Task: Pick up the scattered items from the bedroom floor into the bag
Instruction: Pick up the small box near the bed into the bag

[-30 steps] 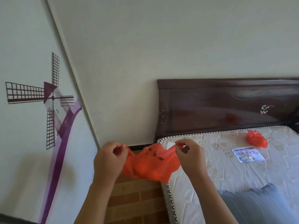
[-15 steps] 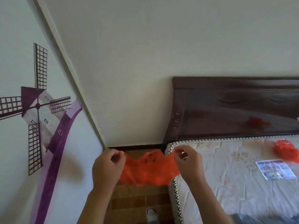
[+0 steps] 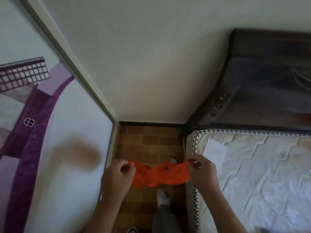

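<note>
Down in the narrow gap between wall and bed, both hands hold an orange bag stretched out sideways above the brick-tiled floor. At its left end the left hand pinches the plastic, thumb and curled fingers closed on the edge. At the other end the right hand pinches in the same way, fingertips drawn together on the rim, with a ring showing on one finger. Between them the bag sags a little in the middle, crumpled, with a small dark print near its top edge. Just behind the bag's upper edge a small pale scrap shows, though what it is cannot be told. Below the bag a foot in a light shoe stands on the tiles, with a grey trouser leg above it. To the right lies a white quilted mattress with a dark wooden headboard behind it. On the left a wall carries a purple windmill mural.
</note>
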Demonstrator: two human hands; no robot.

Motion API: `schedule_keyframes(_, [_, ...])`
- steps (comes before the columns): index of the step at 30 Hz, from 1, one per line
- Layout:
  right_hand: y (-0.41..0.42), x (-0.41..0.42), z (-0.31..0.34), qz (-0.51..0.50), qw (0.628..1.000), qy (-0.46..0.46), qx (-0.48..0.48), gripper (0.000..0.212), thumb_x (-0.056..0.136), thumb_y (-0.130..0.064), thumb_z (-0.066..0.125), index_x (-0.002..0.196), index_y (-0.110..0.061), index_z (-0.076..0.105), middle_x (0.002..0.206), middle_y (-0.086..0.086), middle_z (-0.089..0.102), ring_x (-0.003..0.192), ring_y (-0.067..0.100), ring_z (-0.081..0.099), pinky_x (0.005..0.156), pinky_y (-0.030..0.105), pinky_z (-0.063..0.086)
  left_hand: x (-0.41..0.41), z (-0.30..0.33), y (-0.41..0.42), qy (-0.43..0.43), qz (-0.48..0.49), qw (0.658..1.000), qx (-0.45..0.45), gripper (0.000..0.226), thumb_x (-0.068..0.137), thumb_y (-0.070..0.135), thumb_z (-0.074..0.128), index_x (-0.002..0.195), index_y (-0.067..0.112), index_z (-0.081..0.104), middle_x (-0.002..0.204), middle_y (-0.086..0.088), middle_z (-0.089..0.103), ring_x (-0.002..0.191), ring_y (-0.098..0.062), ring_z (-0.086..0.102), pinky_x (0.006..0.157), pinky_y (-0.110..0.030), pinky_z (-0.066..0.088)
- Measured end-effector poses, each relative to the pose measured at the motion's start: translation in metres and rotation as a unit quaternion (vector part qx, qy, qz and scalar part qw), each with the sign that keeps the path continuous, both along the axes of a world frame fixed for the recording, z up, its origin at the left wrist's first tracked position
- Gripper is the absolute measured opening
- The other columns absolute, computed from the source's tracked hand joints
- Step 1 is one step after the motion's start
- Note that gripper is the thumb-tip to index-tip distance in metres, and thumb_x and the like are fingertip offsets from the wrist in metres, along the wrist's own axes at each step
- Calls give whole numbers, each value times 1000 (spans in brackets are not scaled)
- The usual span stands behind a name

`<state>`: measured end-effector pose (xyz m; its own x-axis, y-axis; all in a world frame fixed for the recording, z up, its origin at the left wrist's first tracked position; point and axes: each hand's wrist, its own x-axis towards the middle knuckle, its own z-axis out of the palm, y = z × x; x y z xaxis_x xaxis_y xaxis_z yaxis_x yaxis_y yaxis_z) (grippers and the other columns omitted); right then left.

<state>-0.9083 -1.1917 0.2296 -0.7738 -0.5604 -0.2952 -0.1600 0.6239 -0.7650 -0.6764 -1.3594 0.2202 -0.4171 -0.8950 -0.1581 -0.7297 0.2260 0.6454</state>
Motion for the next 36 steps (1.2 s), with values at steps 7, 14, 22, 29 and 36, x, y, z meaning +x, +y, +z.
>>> schedule_keyframes(7, [-25,2,-116,37,996,-4,79,16,87,-20,77,96,-34,75,86,-17,72,79,3,68,73,38,60,-3,-122,-13,2,1,999,41,11,86,28,80,79,28,72,63,19,61,58,4,60,54,-15,43])
schedule_keyframes(14, [-53,-7,-252,78,993,22,84,22,87,-14,78,99,-32,75,91,-23,68,88,-12,62,68,5,47,-23,-262,-30,63,26,997,26,25,84,16,83,76,30,64,68,16,61,61,-3,62,53,-33,56])
schedule_keyframes(22, [-60,-21,-400,110,989,50,79,21,94,-16,70,107,-32,72,100,-20,65,89,-2,63,75,21,57,-44,-408,-36,62,24,998,9,11,89,27,74,82,31,66,71,14,63,64,-1,62,56,-27,56])
schedule_keyframes(29, [-48,-22,-487,164,982,73,64,20,94,-14,70,110,-24,73,104,-14,64,93,1,63,81,26,60,-30,-488,-29,35,-22,998,-45,17,87,25,79,78,28,66,68,16,59,60,-2,58,53,-20,43])
schedule_keyframes(36, [-45,-22,-551,232,946,224,39,27,88,-24,74,115,-21,75,111,-12,61,106,8,59,90,34,56,-54,-530,-58,79,-70,985,-138,38,93,31,73,65,33,49,57,11,48,51,-3,49,49,-20,38])
